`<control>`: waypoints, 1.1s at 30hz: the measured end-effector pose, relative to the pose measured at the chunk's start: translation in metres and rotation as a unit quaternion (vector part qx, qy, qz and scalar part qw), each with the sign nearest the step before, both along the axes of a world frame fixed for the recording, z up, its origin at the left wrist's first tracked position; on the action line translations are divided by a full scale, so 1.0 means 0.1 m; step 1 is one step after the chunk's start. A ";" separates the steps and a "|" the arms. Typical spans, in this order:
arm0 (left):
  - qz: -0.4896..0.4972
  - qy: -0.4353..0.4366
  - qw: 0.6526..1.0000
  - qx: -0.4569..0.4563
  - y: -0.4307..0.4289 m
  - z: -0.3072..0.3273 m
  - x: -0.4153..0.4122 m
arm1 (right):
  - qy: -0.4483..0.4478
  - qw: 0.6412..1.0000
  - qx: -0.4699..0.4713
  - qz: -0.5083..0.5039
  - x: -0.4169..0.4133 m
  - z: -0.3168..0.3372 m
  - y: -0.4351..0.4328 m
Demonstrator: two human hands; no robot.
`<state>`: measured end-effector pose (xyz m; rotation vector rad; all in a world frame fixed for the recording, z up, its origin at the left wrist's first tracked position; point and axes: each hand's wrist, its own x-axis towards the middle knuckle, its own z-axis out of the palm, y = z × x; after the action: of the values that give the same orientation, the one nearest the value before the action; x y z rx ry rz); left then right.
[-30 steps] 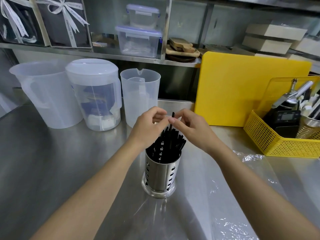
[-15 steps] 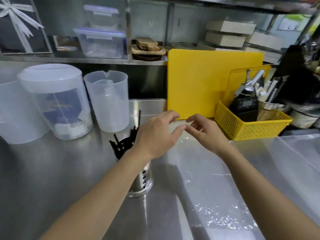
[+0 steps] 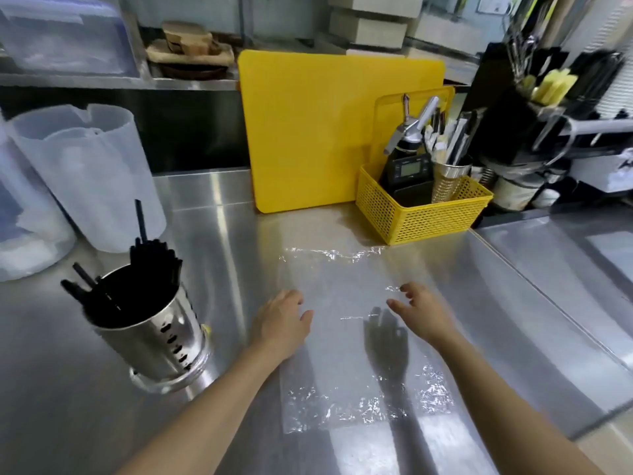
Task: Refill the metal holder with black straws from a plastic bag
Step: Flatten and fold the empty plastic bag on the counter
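Near the left edge of the steel counter (image 3: 212, 234) stands the metal holder (image 3: 154, 341), upright on its round base, with two clear plastic jugs (image 3: 89, 176) close behind it. The black straws (image 3: 150, 258) sit in it on end, long axis up and down. Most are bunched at the far side of the rim, a few lean out to the left, and one pokes well above the rest. Standing them this way likely keeps the tops easy to pick.

In the middle of the counter the left hand (image 3: 281, 323) hovers, fingers spread and loose, holding nothing. The plastic bag (image 3: 346, 341) lies flat, apparently empty, its long side running from the near edge toward the back. The right hand (image 3: 421, 311) hangs over it, fingers slack and empty. Both hands seem set to gather the bag.

A yellow board (image 3: 308, 132) leans at the back edge, a yellow basket (image 3: 421, 214) to its right.
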<state>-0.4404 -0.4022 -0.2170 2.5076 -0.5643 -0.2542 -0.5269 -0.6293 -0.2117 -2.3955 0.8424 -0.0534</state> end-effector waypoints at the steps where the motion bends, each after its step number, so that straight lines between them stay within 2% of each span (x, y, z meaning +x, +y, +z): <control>1: 0.013 0.004 1.000 0.015 -0.01 -0.05 -0.01 | 0.010 1.000 0.004 -0.015 0.00 -0.09 -0.06; 4: 0.047 0.019 0.997 0.066 -0.02 -0.15 -0.05 | 0.023 0.997 0.049 -0.057 0.00 -0.26 -0.18; 6: 0.085 0.047 0.994 0.055 -0.04 -0.19 -0.07 | 0.022 0.992 0.097 -0.082 0.01 -0.32 -0.22; 10: 0.185 0.114 0.976 -0.019 -0.04 -0.21 -0.04 | 0.013 0.979 0.173 -0.109 0.02 -0.39 -0.32; 14: 0.250 0.211 0.933 -0.151 0.02 -0.21 0.03 | -0.008 0.947 0.307 -0.090 -0.04 -0.32 -0.39; 19: 0.220 0.260 0.907 -0.247 0.10 -0.21 0.05 | -0.054 0.900 0.428 -0.059 -0.14 -0.24 -0.44; 27: 0.229 0.335 0.864 -0.299 0.28 -0.22 0.08 | -0.052 0.885 0.462 -0.041 -0.24 -0.25 -0.52; 33: 0.190 0.339 0.862 -0.326 0.37 -0.21 0.04 | -0.050 0.866 0.497 -0.029 -0.28 -0.28 -0.56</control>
<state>-0.4361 -0.3652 -0.2381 1.6531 0.1346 -0.6356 -0.5546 -0.6853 -0.2397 -1.3755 0.6526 0.1919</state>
